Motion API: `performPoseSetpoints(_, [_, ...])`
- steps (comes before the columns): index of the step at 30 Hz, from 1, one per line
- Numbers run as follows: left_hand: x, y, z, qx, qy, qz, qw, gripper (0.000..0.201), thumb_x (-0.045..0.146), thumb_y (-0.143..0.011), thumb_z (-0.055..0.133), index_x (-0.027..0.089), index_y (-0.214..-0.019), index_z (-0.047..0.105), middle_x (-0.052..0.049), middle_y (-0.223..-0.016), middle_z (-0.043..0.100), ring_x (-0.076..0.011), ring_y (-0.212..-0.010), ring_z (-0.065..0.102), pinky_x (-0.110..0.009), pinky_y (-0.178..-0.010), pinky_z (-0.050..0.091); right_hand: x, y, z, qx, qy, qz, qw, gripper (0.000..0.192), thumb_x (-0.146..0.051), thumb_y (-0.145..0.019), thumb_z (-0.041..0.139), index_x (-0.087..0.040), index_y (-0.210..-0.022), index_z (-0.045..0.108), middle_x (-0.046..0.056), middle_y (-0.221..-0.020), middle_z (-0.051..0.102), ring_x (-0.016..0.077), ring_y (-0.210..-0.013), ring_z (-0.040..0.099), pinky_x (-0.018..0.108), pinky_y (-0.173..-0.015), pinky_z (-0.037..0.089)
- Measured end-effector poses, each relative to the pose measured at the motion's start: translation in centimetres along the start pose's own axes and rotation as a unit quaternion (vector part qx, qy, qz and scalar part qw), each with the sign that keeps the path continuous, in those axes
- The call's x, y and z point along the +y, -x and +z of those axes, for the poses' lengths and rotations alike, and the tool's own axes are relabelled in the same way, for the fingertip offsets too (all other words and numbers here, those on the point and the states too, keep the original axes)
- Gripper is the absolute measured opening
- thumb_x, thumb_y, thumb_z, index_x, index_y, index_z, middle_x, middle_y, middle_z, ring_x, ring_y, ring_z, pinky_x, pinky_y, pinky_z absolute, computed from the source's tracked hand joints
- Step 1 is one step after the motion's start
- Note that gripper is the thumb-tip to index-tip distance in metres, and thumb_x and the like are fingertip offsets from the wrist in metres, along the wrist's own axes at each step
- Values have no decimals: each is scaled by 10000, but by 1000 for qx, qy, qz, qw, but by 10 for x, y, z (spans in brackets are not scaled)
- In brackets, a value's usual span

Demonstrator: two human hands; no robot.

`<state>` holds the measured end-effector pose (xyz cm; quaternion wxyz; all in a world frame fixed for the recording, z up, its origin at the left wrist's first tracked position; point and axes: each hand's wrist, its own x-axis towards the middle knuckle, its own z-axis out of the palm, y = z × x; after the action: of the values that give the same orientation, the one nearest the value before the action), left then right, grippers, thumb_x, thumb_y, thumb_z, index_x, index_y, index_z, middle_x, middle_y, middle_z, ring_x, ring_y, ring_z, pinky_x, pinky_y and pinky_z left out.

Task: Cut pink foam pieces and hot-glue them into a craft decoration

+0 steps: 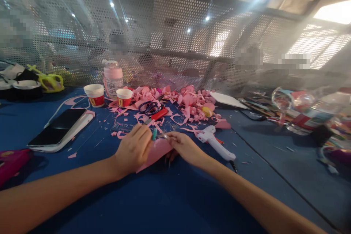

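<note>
My left hand [134, 150] pins the pink sheet [156, 151], right fingers [175, 139] closed on a small tool [155, 134]; heaped scraps [189, 104] suggest cutting well advanced, this piece unfinished.

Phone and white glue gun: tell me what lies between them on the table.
In the head view, between the phone and the glue gun lie both hands, left and right, on a pink sheet, plus pink scraps.
</note>
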<state>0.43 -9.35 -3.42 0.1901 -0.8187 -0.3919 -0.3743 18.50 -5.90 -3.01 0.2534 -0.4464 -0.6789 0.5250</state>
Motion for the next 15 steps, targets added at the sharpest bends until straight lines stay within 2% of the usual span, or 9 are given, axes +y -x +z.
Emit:
performPoseSetpoints(2, [-14, 0, 7, 0, -27, -78, 997, 215, 116, -850, 308, 168, -682, 433, -60, -693, 479, -187, -699, 428, -324, -644, 409, -8, 6, -2, -20, 44, 15, 999, 310, -337, -847, 385, -159, -1093, 449, -24, -578, 527, 115, -429, 544, 235, -433, 445])
performPoseSetpoints(4, [-31, -1, 14, -16, -60, -128, 990, 207, 124, -845, 323, 175, -675, 430, -64, -716, 493, -197, -730, 439, -335, -674, 412, -13, 11, -6, -3, 151, -10, 988, 383, -374, -850, 388, -158, -1166, 413, -31, -551, 522, 110, -384, 508, 228, -414, 401])
performPoseSetpoints(7, [-47, -1, 20, -47, -98, -131, 985, 190, 155, -845, 351, 172, -683, 449, -71, -742, 510, -213, -783, 451, -359, -746, 408, -15, 15, -12, 27, 330, -78, 940, 445, -409, -826, 446, -135, -1176, 427, 5, -592, 561, 132, -471, 532, 232, -474, 364])
performPoseSetpoints(9, [-50, -1, 20, -62, -89, -122, 987, 173, 156, -840, 365, 168, -692, 455, -72, -750, 515, -214, -787, 452, -356, -744, 407, -14, 15, -15, 24, 403, -96, 910, 499, -451, -810, 461, -124, -1185, 427, 26, -615, 576, 152, -528, 543, 229, -489, 335])
performPoseSetpoints(15, [-42, 0, 17, -59, 44, -46, 996, 146, 142, -854, 338, 162, -747, 436, -60, -766, 485, -178, -757, 451, -305, -706, 407, -10, 14, -9, 2, 458, -100, 883, 597, -480, -784, 494, -129, -1241, 337, 29, -675, 591, 172, -596, 567, 216, -491, 296])
